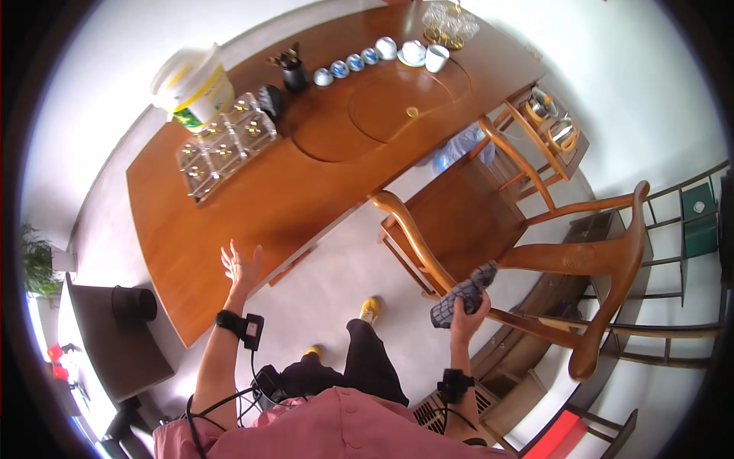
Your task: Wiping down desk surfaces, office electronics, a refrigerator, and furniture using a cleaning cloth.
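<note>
My left hand (239,267) is raised over the near edge of a wooden tea table (275,212), its fingers spread and holding nothing. On the right, my right hand (470,315) grips a bunched grey checked cloth (465,298) beside the curved armrest of a wooden armchair (573,258). Clear compartmented display boxes (223,150) stand on the table next to a white plastic bucket (195,92) with a yellow band. Along the far edge are a dark tool holder (293,76), several blue-and-white cups (339,69), a lidded bowl on a saucer (413,51) and a white cup (437,58).
The armchair stands close to the table at right. Behind it are a side stand (565,132) with glass kettles and dark wooden shelving (636,321). A glass cup rack (450,26) is at the table's far end. At left is a dark cabinet (114,344) with a black bin.
</note>
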